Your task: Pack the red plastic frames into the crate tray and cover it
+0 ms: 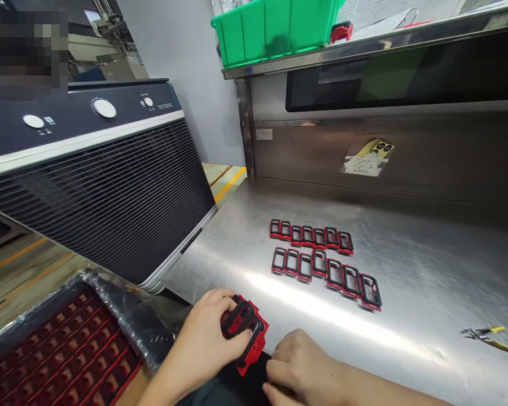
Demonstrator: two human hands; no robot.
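Note:
My left hand (214,324) is wrapped round several red and black frame parts (254,338), held together at the front edge of the steel table. Just right of them is my right hand (298,361), its fingers curled; whatever they hold, if anything, is hidden beneath. Farther back on the table lie two rows of red and black rectangular frames, a back row (307,235) and a front row (334,273), each with several pieces.
Pliers (482,334) with yellow handles lie at the right of the steel table (423,282). At lower left is a plastic-lined box (139,316) of red parts. A green bin (275,34) sits on the shelf above. A black-grilled machine (110,192) stands left.

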